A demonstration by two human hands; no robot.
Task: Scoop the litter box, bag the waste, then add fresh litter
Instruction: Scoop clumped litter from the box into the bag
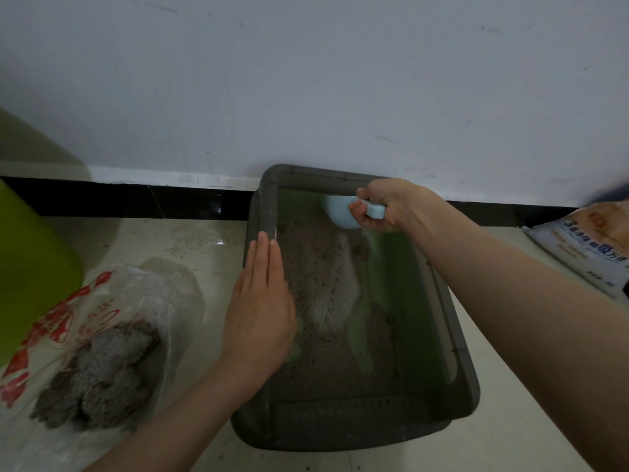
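A grey litter box (463, 379) with a green inside stands on the floor against the wall. Grey-brown litter (323, 284) lies in it, with bare green patches on the right. My right hand (384, 207) grips the handle of a light blue scoop (340, 212) at the box's far end, and litter falls from the scoop. My left hand (262, 301) lies flat, fingers together, over the box's left rim. To the left, a clear plastic bag (112, 318) with red print holds grey waste clumps (102, 369).
A lime green bin (30, 277) stands at the far left. A printed litter sack (585, 247) lies at the right edge. The floor is pale tile with scattered grains, and a black baseboard (136, 199) runs under the white wall.
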